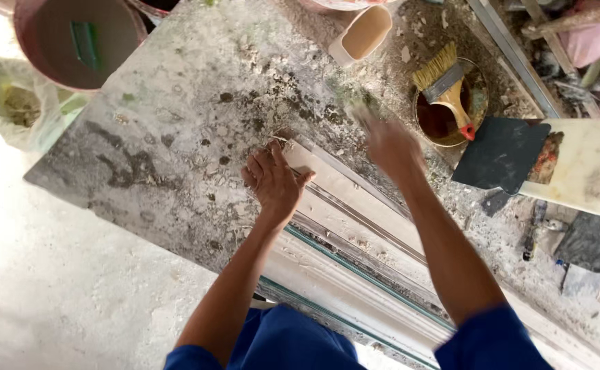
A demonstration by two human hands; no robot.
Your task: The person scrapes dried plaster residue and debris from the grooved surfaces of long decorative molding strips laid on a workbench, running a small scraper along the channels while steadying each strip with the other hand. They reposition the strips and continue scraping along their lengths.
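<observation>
My left hand [272, 179] lay palm down with its fingers curled and pressed close together over the top end of the long white moulded plaster strip [344, 205], the fingertips hooked on its upper corner. My right hand [387, 140] was blurred in the picture, so I could not tell whether its fingers were spread or closed; it seemed to grip something greenish and smeared at its tip, but I could not make out what. That hand hovered just past the far end of the strip, over the stained grey stone worktop [176, 123].

The strip ran diagonally from my left fingers down toward my body, lying flat on the worktop, with grooved ridges along its length and a thin greenish edge on the near side. Crumbs and flakes of dried plaster were scattered around its top end.

Beyond my right hand stood a round rusty tin of brown liquid [444, 116], and a yellow-bristled brush with a wooden handle and red tip [447, 85] rested across it. Just to the right of the tin lay a dark flat trowel blade [500, 154], touching a white curved plaster piece [588, 168]. Farther up the worktop sat a small cream rectangular cup [363, 33]. Off the worktop's left corner were a large reddish bucket [74, 41] and a pale plastic bag [12, 103] on the floor.
</observation>
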